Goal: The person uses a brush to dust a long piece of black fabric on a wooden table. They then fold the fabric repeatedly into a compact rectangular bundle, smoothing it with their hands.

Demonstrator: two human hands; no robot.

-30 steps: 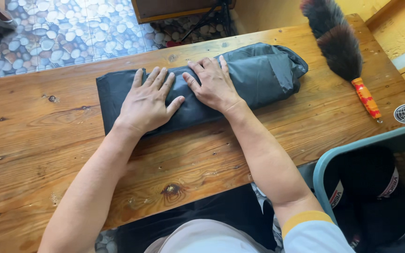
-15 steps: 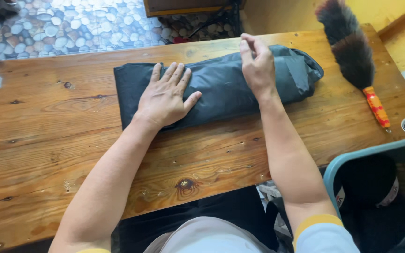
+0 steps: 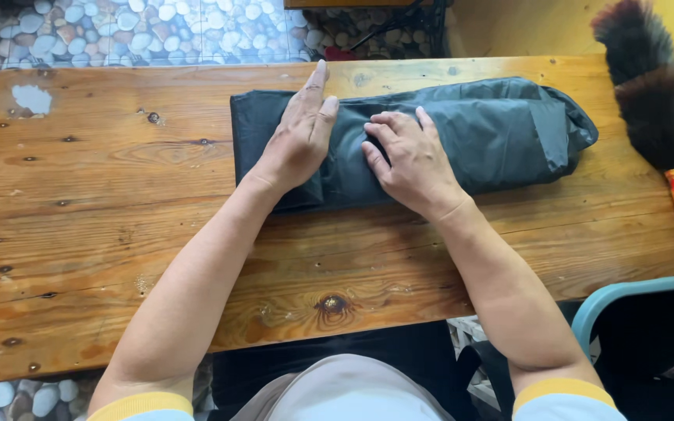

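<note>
Right hand (image 3: 407,160) back from far edge, now flat beside left hand (image 3: 299,132); both spread, pressing dark folded cloth (image 3: 501,129). Cloth smooth, bulkier right of hands, on surface (image 3: 118,234).

The dark grey folded cloth bundle (image 3: 462,132) looks matt and smooth, faintly sheened — a thin woven fabric. The brown plank table (image 3: 118,226) is knotty varnished wood. The dark feather duster (image 3: 645,86) is fluffy — its orange handle glossy.
</note>
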